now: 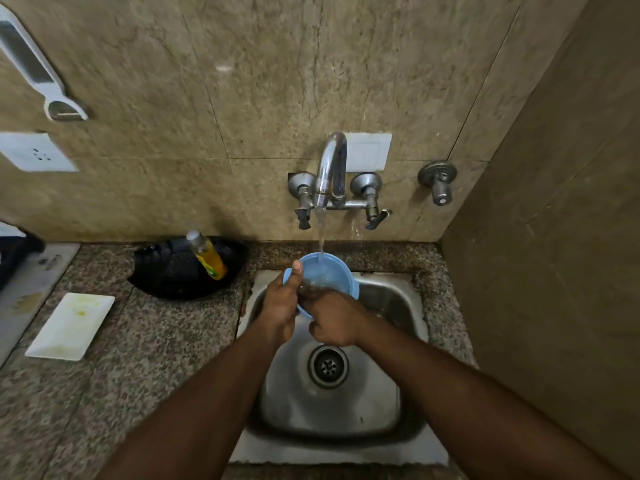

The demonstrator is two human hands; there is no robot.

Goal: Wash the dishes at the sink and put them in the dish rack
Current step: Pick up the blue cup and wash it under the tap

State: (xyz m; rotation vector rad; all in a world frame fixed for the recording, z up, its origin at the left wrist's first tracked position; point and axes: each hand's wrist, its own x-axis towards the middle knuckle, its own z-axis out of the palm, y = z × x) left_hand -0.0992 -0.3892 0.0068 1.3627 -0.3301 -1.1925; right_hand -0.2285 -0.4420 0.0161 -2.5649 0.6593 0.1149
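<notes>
Two hands over the sink (408,303): left hand (280,306) gripping blue bowl (332,275), right hand (334,318) fingers curled inside it.

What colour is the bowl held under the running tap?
Light blue. The bowl shows in the head view, the only one, gripped by the left hand.

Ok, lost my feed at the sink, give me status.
Left hand grips blue bowl at its rim, under running tap. Right hand rubbing inside the bowl. Nothing in the way; white plate waits on counter.
</notes>
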